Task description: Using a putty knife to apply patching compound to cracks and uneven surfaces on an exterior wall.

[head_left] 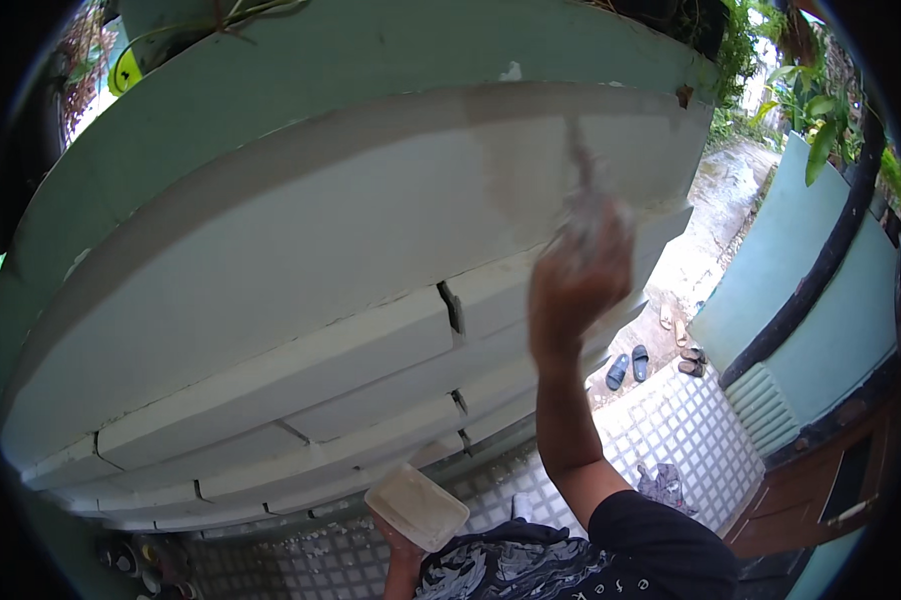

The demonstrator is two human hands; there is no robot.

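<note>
My right hand [579, 270] is raised in front of a whitish wall [301, 230], its fingers closed round what looks like a paintbrush [583, 165]. Motion smears both the hand and the brush, whose tip is up by the top of the wall panel. A darker, damp-looking patch [506, 155] marks the wall just left of the brush. Low in front of my body, my left hand [399, 545] grips a shallow rectangular plastic tub [421, 508], whitish and tilted. The tub partly hides the left fingers, and its contents are hard to make out.
A green ledge [391, 60] with plants on it overhangs the wall. Lower down, the wall steps into block-like ridges with dark gaps [451, 307]. Slippers [629, 368] and a crumpled cloth or bag [668, 487] lie on the tiled floor [681, 440] at right, near a brown door [811, 490].
</note>
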